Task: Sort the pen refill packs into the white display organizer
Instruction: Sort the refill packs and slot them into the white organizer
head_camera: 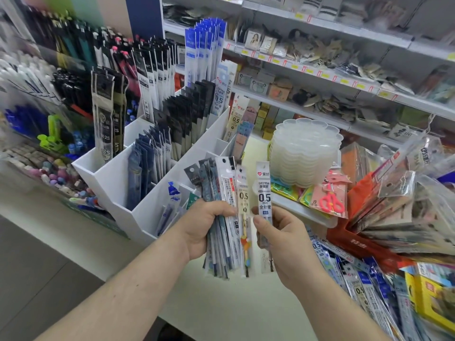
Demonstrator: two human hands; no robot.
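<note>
left hand (204,227) clutching a fanned bundle of clear plastic pen refill packs (221,217), right hand (283,239) pinching one white 0.5 refill pack (264,193) just beside it, white compartmented display organizer (118,178) right behind both

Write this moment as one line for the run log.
left hand: holds refill bundle | right hand: pinches single 0.5 pack | white organizer: partly filled
</note>
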